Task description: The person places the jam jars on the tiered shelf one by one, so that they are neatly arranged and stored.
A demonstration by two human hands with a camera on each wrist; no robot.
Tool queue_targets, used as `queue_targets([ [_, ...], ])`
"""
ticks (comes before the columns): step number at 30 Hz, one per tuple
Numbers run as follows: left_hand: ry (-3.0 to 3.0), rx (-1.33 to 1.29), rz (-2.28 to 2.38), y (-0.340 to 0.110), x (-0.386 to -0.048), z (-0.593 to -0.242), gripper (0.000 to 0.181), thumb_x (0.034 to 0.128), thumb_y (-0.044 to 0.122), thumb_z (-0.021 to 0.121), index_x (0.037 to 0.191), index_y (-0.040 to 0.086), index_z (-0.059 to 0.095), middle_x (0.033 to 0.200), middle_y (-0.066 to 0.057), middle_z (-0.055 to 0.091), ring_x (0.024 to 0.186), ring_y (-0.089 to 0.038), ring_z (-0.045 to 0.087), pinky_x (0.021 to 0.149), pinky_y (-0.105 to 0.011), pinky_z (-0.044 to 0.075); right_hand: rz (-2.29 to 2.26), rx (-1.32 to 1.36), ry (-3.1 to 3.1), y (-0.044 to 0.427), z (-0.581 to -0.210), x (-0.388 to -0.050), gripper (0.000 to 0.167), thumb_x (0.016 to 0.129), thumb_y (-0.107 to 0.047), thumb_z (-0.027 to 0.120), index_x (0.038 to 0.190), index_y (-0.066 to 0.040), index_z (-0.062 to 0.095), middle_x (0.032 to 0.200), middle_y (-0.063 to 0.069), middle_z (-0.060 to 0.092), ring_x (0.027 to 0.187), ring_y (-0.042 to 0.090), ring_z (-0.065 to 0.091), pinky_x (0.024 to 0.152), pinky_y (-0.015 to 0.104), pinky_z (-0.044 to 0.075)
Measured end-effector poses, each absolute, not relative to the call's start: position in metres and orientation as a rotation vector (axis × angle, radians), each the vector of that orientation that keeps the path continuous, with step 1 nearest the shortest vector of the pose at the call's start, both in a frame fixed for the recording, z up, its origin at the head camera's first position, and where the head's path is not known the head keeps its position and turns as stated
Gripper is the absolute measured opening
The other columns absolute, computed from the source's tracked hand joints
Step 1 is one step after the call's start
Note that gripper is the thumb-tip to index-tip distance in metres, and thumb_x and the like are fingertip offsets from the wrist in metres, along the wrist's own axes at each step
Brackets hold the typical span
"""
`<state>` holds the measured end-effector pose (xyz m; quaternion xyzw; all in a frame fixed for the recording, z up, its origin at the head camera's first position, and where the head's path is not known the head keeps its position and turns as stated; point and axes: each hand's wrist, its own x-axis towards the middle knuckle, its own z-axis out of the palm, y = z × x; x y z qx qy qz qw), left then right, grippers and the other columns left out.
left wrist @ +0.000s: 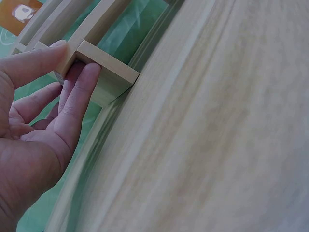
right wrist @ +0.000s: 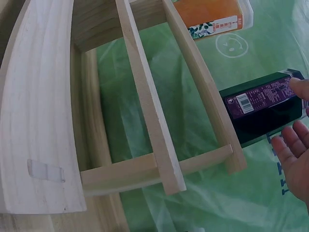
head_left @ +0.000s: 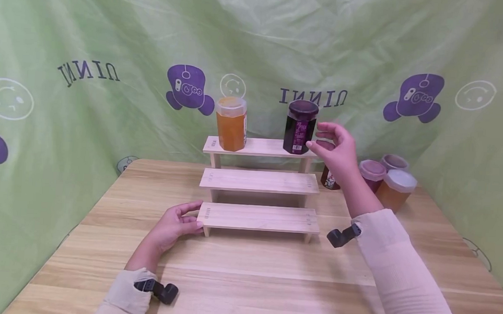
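A three-step wooden rack (head_left: pixel 257 218) stands on the table. My left hand (head_left: pixel 171 226) grips the left end of its lowest step; in the left wrist view the thumb and fingers (left wrist: pixel 83 92) pinch the board's corner. On the top step, toward the right end, a dark purple jar (head_left: pixel 294 131) stands upright. Beside its right side is my right hand (head_left: pixel 336 150), fingers spread and slightly bent, thumb near the label. Whether the thumb touches the jar (right wrist: pixel 263 104) I cannot tell. An orange jar (head_left: pixel 231 129) with a whitish lid stands on the top step's left part.
Right of the rack on the table (head_left: pixel 243 291) stand a purple-lidded jar (head_left: pixel 372 171), an orange jar with a white lid (head_left: pixel 394 192), another jar (head_left: pixel 395 162) behind and a dark red jar (head_left: pixel 329 179) partly behind my right hand. Green cloth (head_left: pixel 258 42) hangs around the table.
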<state>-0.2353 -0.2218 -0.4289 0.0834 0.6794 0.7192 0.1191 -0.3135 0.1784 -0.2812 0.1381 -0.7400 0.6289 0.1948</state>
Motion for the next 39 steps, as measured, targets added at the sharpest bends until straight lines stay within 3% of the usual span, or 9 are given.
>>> queue_targets([
  [6,1.993,0.243,2.109,-0.222,-0.235,-0.429,0.072,0.0826,-0.015,0.063,0.146,-0.012,0.029,0.123,-0.028,0.056,0.089,-0.017,0.068,0.085,-0.037,0.059,1.721,0.459,-2.131,0.184,-0.290,-0.307,0.054,0.084,-0.006,0.076,0.132,0.002,0.051,0.131,0.020,0.054,0.120,0.034,0.054,0.104,0.031,0.048],
  [13,1.985,0.245,2.112,-0.222,-0.235,-0.429,0.072,0.0827,-0.016,0.063,0.146,-0.013,0.029,0.116,-0.022,0.061,0.089,-0.017,0.068,0.085,-0.037,0.059,1.702,0.533,-2.136,0.189,-0.301,-0.299,0.053,0.085,-0.003,0.074,0.132,0.004,0.051,0.132,0.017,0.054,0.118,0.026,0.055,0.105,0.037,0.047],
  [16,1.983,0.248,2.113,-0.222,-0.236,-0.430,0.072,0.0828,-0.016,0.063,0.146,-0.012,0.029,0.117,-0.022,0.060,0.089,-0.017,0.068,0.085,-0.037,0.059,1.685,0.543,-2.146,0.191,-0.305,-0.296,0.052,0.086,-0.004,0.073,0.132,0.004,0.051,0.132,0.019,0.053,0.117,0.021,0.055,0.103,0.032,0.049],
  [20,1.986,0.252,2.109,-0.222,-0.236,-0.430,0.072,0.0829,-0.015,0.063,0.146,-0.012,0.029,0.120,-0.025,0.058,0.090,-0.018,0.068,0.085,-0.037,0.059,1.710,0.550,-2.148,0.194,-0.308,-0.290,0.051,0.088,-0.007,0.072,0.132,0.005,0.050,0.133,0.021,0.052,0.120,0.030,0.053,0.100,0.025,0.049],
  [24,1.987,0.245,2.108,-0.222,-0.235,-0.430,0.072,0.0828,-0.016,0.063,0.146,-0.012,0.029,0.125,-0.030,0.053,0.089,-0.017,0.068,0.085,-0.037,0.059,1.688,0.559,-2.160,0.199,-0.314,-0.284,0.049,0.089,-0.007,0.070,0.132,0.007,0.049,0.130,0.015,0.054,0.120,0.030,0.053,0.097,0.020,0.050],
  [27,1.985,0.244,2.108,-0.222,-0.235,-0.429,0.072,0.0828,-0.016,0.063,0.146,-0.012,0.029,0.128,-0.032,0.050,0.089,-0.017,0.067,0.085,-0.038,0.059,1.615,0.561,-2.189,0.205,-0.319,-0.281,0.048,0.090,-0.006,0.069,0.132,0.006,0.050,0.129,0.009,0.054,0.118,0.022,0.054,0.101,0.025,0.049],
  [32,1.986,0.248,2.108,-0.222,-0.235,-0.429,0.072,0.0828,-0.015,0.063,0.146,-0.011,0.029,0.125,-0.030,0.053,0.089,-0.017,0.067,0.085,-0.038,0.059,1.489,0.564,-2.232,0.214,-0.326,-0.275,0.049,0.090,-0.005,0.068,0.134,0.004,0.050,0.133,0.018,0.051,0.121,0.027,0.051,0.108,0.040,0.044],
  [34,1.988,0.247,2.106,-0.222,-0.235,-0.429,0.072,0.0829,-0.015,0.064,0.146,-0.011,0.029,0.122,-0.028,0.056,0.089,-0.017,0.067,0.085,-0.038,0.059,1.466,0.559,-2.242,0.218,-0.329,-0.272,0.050,0.090,-0.005,0.069,0.135,0.002,0.049,0.133,0.018,0.051,0.122,0.028,0.050,0.108,0.038,0.044],
  [39,1.990,0.244,2.101,-0.222,-0.235,-0.429,0.072,0.0827,-0.015,0.064,0.146,-0.011,0.029,0.116,-0.023,0.060,0.089,-0.017,0.067,0.085,-0.037,0.059,1.441,0.543,-2.261,0.227,-0.335,-0.265,0.052,0.089,-0.006,0.069,0.137,0.000,0.048,0.132,0.020,0.051,0.118,0.014,0.053,0.104,0.025,0.046],
])
